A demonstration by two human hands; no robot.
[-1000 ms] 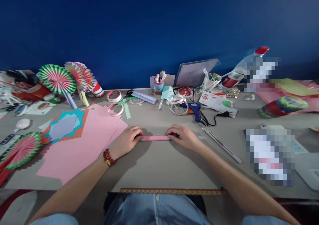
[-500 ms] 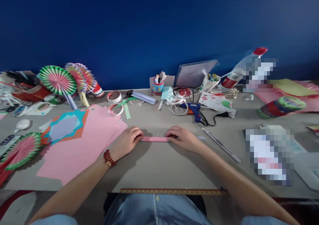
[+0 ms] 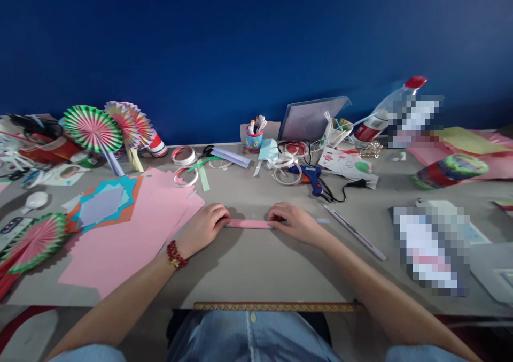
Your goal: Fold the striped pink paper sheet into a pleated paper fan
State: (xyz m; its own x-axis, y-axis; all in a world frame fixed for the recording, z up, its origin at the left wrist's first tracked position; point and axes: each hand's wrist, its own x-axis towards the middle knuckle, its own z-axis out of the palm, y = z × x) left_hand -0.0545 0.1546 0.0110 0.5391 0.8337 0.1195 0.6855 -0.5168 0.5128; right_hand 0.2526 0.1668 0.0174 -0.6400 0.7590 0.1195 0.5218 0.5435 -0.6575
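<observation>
A narrow folded strip of pink paper [image 3: 249, 224] lies flat across the grey table between my two hands. My left hand [image 3: 207, 224], with a red bead bracelet [image 3: 177, 254] at its wrist, pinches the strip's left end. At the other end my right hand [image 3: 289, 221] has its fingers curled and pressed onto the paper. The strip's two ends are hidden under my fingers. To the left lie large pink sheets [image 3: 132, 233], and a pale utility knife [image 3: 355, 232] rests to the right of my right hand.
Rolls of tape [image 3: 185, 176], a pen cup [image 3: 254, 137] and a blue glue gun [image 3: 315, 179] with its cord stand farther back. Folded paper fans [image 3: 93, 129] are at the left. A tilted plastic bottle [image 3: 374, 124] and a clear folder [image 3: 312, 118] lean near the blue wall.
My right hand's fingers have lifted and shifted very slightly at the strip's right end. My left hand has stayed in place.
</observation>
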